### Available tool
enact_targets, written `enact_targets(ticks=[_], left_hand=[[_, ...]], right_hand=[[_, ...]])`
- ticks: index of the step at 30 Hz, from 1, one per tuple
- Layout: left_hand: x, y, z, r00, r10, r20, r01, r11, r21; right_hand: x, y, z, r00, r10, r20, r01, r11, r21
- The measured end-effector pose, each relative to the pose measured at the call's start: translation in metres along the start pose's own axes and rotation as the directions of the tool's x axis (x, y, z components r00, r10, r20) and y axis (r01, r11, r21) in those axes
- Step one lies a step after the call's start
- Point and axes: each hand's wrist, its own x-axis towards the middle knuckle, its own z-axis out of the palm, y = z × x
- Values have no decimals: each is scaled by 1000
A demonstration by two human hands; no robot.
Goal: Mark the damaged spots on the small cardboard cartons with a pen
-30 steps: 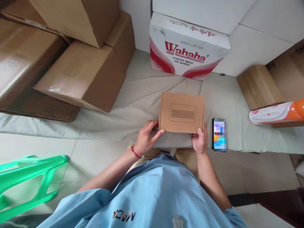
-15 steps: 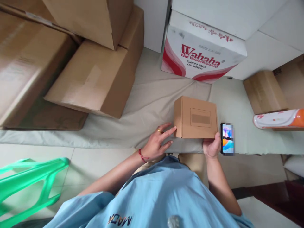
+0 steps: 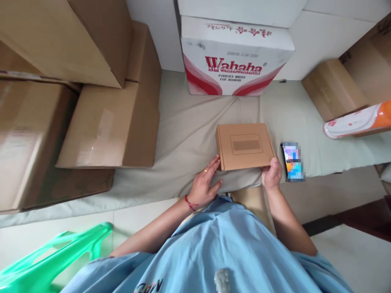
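A small brown cardboard box [image 3: 241,156] with a printed rectangle on its top lies before me on the cloth-covered surface. Around its near right corner my right hand [image 3: 272,174] is closed, fingers curled and partly hidden. My left hand [image 3: 206,187], with a ring and a red bracelet, has its fingers stretched out. Their tips touch the box's near left corner, and the thumb stands apart below. Just right of my right hand lies a phone [image 3: 288,162] with a lit screen.
Large cardboard boxes [image 3: 97,126] are stacked at the left. At the back stands a white and red Wahaha carton [image 3: 235,61]. To the right are a brown box [image 3: 332,89] and a white-orange package [image 3: 354,124]. A green stool [image 3: 61,256] stands on the floor at lower left.
The cardboard box has tipped down from a tilted pose to a flatter one. My left fingers have drawn together against its corner, and my right hand still holds it. The view has shifted.
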Motion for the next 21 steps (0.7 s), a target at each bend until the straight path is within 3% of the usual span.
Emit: enact_targets(ticks=[8, 15, 21], left_hand=[[1, -1, -3, 1000, -19, 16, 19, 999, -32], [-2, -4, -3, 998, -63, -27, 61, 997, -53], [-3, -5, -6, 992, -82, -99, 76, 995, -64]], right_hand=[[-5, 2, -5, 999, 25, 42, -24, 1000, -20], [-8, -12, 2, 980, -26, 199, -4, 989, 146], [-4, -15, 1, 950, 68, 306, -136, 969, 206]])
